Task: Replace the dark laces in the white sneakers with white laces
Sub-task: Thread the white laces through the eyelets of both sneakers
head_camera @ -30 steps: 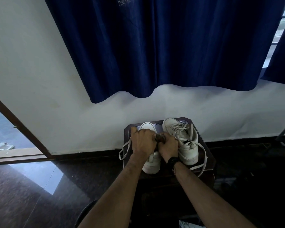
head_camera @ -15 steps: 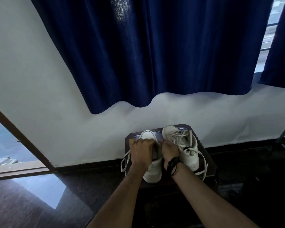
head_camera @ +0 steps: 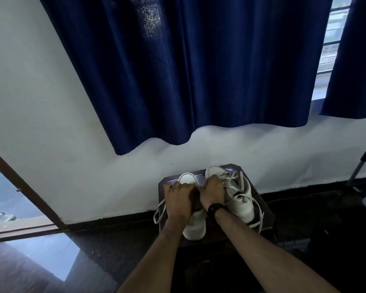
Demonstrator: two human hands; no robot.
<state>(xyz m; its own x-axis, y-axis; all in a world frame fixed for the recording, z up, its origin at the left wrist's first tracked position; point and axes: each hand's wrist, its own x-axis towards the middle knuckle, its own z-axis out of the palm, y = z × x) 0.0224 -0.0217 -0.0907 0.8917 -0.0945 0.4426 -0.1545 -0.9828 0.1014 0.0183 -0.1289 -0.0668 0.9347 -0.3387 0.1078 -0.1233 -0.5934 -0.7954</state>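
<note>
Head view is being filled in its lower centre by two white sneakers standing side by side on one small dark wooden table [head_camera: 266, 210]. The left sneaker [head_camera: 195, 226] is being gripped by both hands: the left hand [head_camera: 179, 198] is seen curled over its upper, and the right hand [head_camera: 212, 192], with a black wristband [head_camera: 215, 208] on its wrist, is being pressed against it, fingers clenched round the shoe's inner edge. What exactly is being pinched between the two hands cannot be told. The right sneaker [head_camera: 240, 196] is being left untouched just beside the right hand, threaded with one white lace [head_camera: 257, 210] whose loose ends are trailing over the table's right edge. A second white lace [head_camera: 159, 210] is hanging in a loop off the table's left edge. Two navy curtains [head_camera: 199, 70] are hanging across the upper frame. Compared with half a second ago, the right hand is being held further up, nearer the toe, and the hands are being kept closer together.
</note>
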